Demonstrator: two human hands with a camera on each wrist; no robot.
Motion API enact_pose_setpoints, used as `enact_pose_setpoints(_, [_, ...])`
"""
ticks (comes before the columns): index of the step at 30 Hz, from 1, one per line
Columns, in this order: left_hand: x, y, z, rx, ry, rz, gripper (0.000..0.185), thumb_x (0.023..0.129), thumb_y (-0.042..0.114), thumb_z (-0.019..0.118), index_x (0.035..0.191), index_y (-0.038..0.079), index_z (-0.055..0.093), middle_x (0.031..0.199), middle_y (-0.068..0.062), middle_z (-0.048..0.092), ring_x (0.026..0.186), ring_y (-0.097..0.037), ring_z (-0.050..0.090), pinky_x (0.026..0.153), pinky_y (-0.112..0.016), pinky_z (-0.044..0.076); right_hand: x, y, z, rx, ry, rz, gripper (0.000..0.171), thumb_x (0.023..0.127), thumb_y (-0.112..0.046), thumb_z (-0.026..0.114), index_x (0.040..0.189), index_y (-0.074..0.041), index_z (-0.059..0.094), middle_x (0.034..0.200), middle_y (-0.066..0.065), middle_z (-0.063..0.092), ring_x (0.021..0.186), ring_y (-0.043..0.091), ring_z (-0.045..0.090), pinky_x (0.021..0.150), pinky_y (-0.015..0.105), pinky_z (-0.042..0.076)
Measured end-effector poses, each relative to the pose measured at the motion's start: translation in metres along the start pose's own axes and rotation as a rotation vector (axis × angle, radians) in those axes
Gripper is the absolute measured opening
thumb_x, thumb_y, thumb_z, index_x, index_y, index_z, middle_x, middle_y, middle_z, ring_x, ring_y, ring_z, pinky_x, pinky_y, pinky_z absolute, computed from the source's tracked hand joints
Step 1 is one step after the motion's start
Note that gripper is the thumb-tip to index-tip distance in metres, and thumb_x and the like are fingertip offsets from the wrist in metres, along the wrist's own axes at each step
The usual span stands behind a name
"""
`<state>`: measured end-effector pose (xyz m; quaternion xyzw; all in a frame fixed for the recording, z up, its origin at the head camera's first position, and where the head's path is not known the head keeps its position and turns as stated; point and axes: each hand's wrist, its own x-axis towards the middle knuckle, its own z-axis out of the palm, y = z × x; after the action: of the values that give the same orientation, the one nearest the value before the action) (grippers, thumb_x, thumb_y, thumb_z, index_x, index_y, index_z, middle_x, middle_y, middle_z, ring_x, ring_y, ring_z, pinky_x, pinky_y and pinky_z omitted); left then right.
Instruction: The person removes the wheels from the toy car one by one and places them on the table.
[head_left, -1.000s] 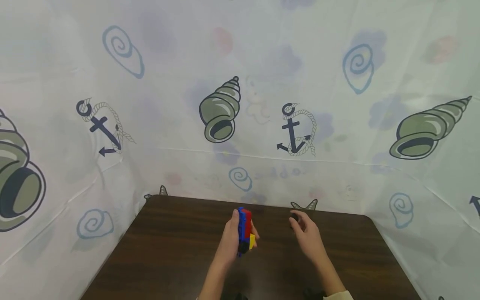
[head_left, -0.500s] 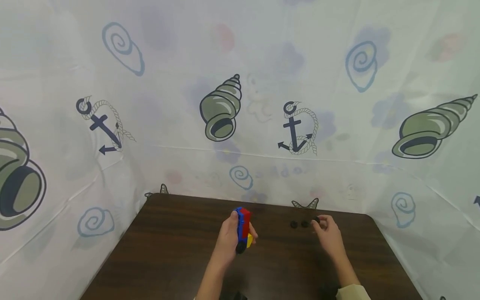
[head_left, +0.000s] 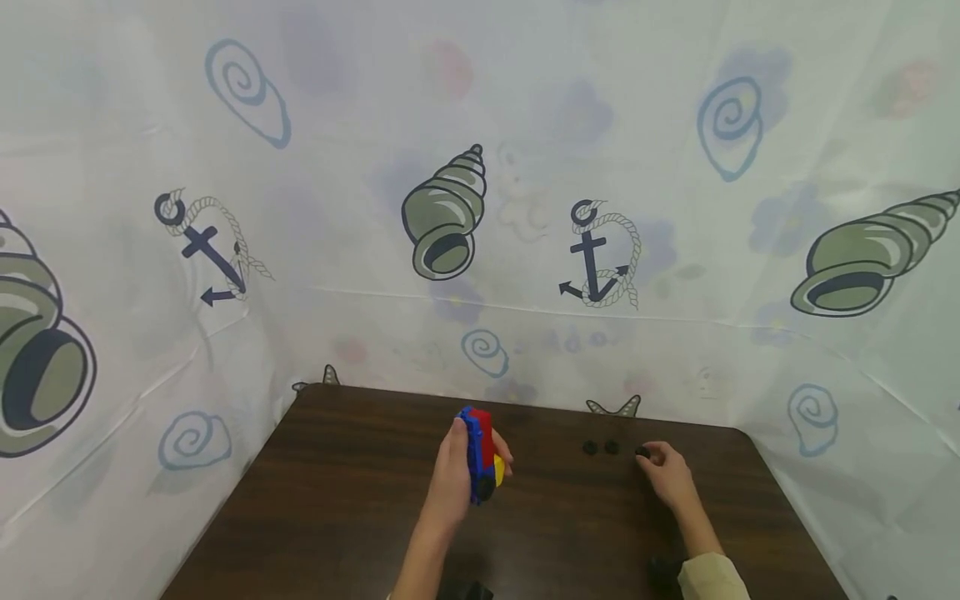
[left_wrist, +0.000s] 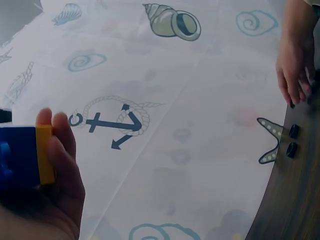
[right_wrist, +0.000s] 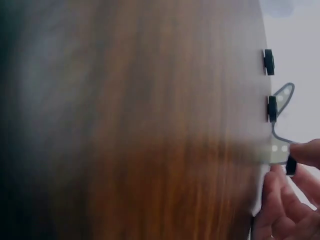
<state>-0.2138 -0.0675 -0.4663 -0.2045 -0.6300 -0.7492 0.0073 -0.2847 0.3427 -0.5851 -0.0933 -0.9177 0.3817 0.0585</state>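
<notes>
Toy block car (head_left: pixel 478 452): blue, red and yellow build, held upright above the dark wooden surface (head_left: pixel 337 500), near its middle, with one black wheel showing at the lower end.
Left hand (head_left: pixel 453 483): fingers curled round the block car, thumb on its near face; in the left wrist view the fingertips (left_wrist: pixel 55 130) press against the yellow brick (left_wrist: pixel 44 152). The grip looks firm, but it covers only one side of the build.
Right hand (head_left: pixel 666 475): low on the surface, well apart from the left hand, fingertips (right_wrist: pixel 300 152) closing in a pinch on a small black wheel (right_wrist: pixel 290 166). Whether the wheel is already lifted I cannot tell.
Loose wheels: two more black wheels (head_left: pixel 590 447) (head_left: pixel 611 447) lie just beside each other, to the left of the pinched one, near the far edge of the surface.
Risk, pinched wheel: small, round and smooth, it could squirt out of a shallow fingertip pinch and roll.
Risk, far edge: the three wheels sit close to where the surface meets the printed shell-and-anchor curtain (head_left: pixel 525 208); a nudge from the right hand could send one rolling off behind it.
Risk, block car: held one-handed in the air, bricks might pop apart if a wheel is pressed on hard without support behind the axle.
Risk, view: the right wrist view is blurred, so the pinch is hard to judge.
</notes>
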Motion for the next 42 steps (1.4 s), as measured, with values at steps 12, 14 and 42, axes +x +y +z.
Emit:
enact_pose_setpoints(12, [-0.003, 0.001, 0.002, 0.035, -0.179, 0.034, 0.033, 0.111, 0.034, 0.061, 0.133, 0.01, 0.061, 0.13, -0.024, 0.07, 0.114, -0.021, 0.074, 0.094, -0.032, 0.063, 0.019, 0.003, -0.001, 0.035, -0.087, 0.036, 0.042, 0.103, -0.011, 0.065, 0.14, 0.008, 0.06, 0.098, 0.021, 0.075, 0.077, 0.021, 0.07, 0.067, 0.035, 0.057])
enact_pose_setpoints(14, [-0.003, 0.001, 0.003, 0.056, -0.196, 0.013, 0.03, 0.109, 0.028, 0.067, 0.134, 0.012, 0.062, 0.133, -0.022, 0.07, 0.117, -0.019, 0.072, 0.098, -0.03, 0.061, 0.02, 0.003, 0.0, 0.024, -0.103, 0.033, 0.042, 0.103, -0.011, 0.065, 0.141, 0.008, 0.06, 0.098, 0.019, 0.075, 0.078, 0.021, 0.07, 0.068, 0.036, 0.058])
enact_pose_setpoints(42, [0.002, -0.003, 0.003, 0.164, -0.286, -0.168, 0.041, 0.111, 0.042, 0.062, 0.138, 0.011, 0.06, 0.126, -0.011, 0.068, 0.112, -0.029, 0.073, 0.087, -0.035, 0.063, 0.032, -0.009, 0.005, -0.016, -0.132, 0.043, 0.044, 0.101, -0.011, 0.066, 0.14, 0.007, 0.06, 0.087, 0.011, 0.067, 0.072, 0.019, 0.061, 0.063, 0.033, 0.049])
